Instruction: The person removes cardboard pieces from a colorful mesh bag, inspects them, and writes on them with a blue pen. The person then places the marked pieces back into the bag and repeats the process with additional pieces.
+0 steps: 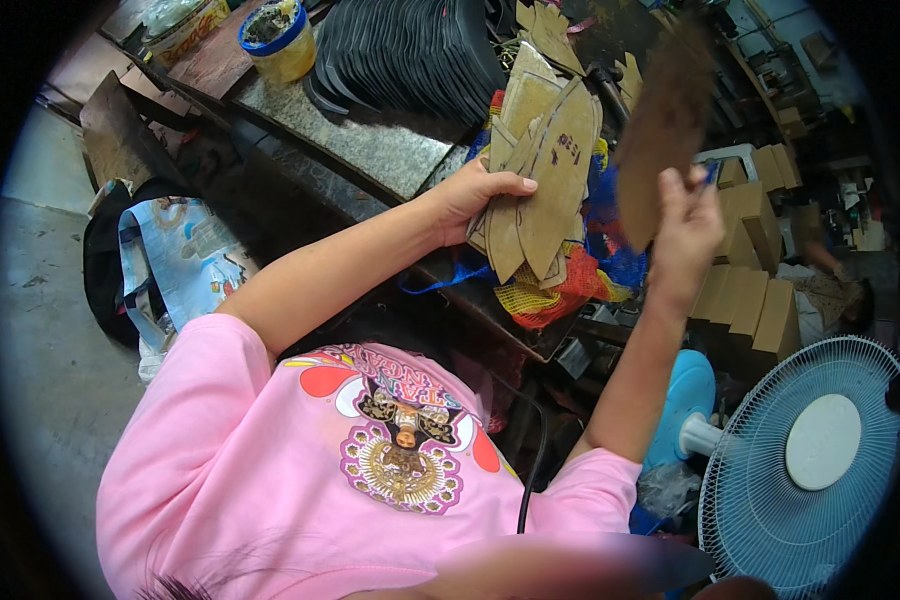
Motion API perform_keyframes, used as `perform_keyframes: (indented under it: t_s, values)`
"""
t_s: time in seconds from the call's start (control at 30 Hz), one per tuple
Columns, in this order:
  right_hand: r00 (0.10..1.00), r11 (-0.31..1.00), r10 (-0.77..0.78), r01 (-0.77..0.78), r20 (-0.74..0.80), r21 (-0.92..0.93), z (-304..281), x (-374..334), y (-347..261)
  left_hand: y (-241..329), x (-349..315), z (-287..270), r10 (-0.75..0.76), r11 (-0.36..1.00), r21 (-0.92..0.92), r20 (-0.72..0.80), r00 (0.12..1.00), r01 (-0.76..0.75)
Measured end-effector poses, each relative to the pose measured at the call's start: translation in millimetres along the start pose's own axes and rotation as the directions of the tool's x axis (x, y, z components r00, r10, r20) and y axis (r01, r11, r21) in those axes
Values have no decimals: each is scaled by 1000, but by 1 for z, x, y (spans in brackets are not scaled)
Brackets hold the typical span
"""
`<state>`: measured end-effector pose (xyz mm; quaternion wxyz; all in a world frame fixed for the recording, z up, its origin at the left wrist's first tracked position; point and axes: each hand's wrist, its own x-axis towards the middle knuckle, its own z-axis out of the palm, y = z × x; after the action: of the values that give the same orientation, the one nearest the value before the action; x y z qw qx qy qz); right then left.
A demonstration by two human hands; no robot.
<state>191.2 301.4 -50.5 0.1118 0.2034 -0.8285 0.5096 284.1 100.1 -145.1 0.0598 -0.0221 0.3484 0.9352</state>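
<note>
I saw my left hand [475,195] clamped on a fanned stack of cardboard cutouts [535,180] just left of my right hand [685,235], which pinched one brown piece [660,130] upright, and I judged the loose fan could slip and scatter

1. Stack [535,170]: tan cardboard pieces, pointed and elongated, fanned out and overlapping, held upright near the scene's middle. One piece bears handwritten marks. Its lower tips hang over red and yellow mesh.
2. Piece [660,130]: a single brown, blurred, elongated cutout, raised just right of the stack, tilted, top end farther right.
</note>
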Motion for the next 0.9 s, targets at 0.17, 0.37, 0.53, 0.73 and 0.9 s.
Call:
perform_keyframes:
  t_s: [0.17,0.37,0.53,0.73,0.9]
  values:
    - [978,882,-57,142,-199,449,-3,115,19,-1,1,1,23,1000,-1,-3,1000,-23]
    - [896,896,443,-443,15,-21,1,201,112,-1,3,-1,13,1000,-4,5,1000,-13]
    - [987,994,80,-69,140,-81,16,150,102,-2,3,1,47,999,-13,11,999,-47]
    - [792,921,373,-251,483,-299,21,28,19,0,1,-1,-15,992,-125,64,998,23]
    - [871,973,228,-183,435,-144,29,3,29,0,2,-4,-23,995,-101,13,1000,24]
